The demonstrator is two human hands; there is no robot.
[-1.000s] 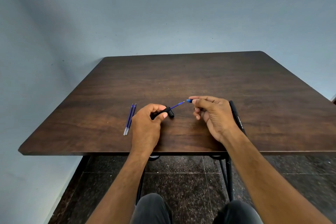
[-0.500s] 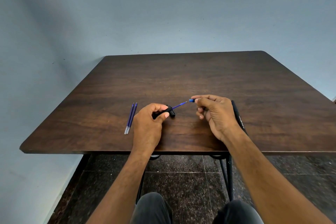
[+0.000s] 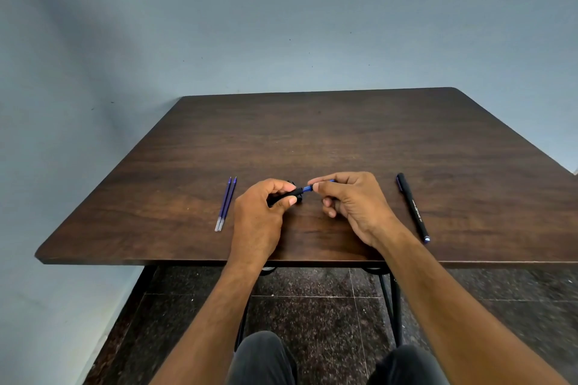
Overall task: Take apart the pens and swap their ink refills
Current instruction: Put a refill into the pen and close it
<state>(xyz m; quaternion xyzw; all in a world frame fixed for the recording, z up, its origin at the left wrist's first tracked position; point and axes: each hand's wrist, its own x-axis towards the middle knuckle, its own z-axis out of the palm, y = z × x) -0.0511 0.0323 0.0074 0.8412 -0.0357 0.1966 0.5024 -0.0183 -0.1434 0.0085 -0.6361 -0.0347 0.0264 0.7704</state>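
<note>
The black pen barrel (image 3: 283,197) sits in the left hand's (image 3: 259,216) closed grip just above the bench (image 3: 344,134); the right hand (image 3: 353,203) pinches the blue tip piece (image 3: 308,188) at the barrel's mouth. A skewed push could bend the thin refill (mostly hidden). Two spare refills (image 3: 225,204) lie left of the barrel, an assembled pen (image 3: 413,208) well right.

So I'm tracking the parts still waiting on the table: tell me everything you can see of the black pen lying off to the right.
The slim black pen lies flat on the dark brown wooden table, to the right of the right hand, and nothing touches it. It runs diagonally, far end nearer the hands, near end angled out towards the table's front edge. Its barrel looks like matte plastic with small pale lettering, too small to read. The near tip shows a bluish glint. It appears whole and closed.
</note>
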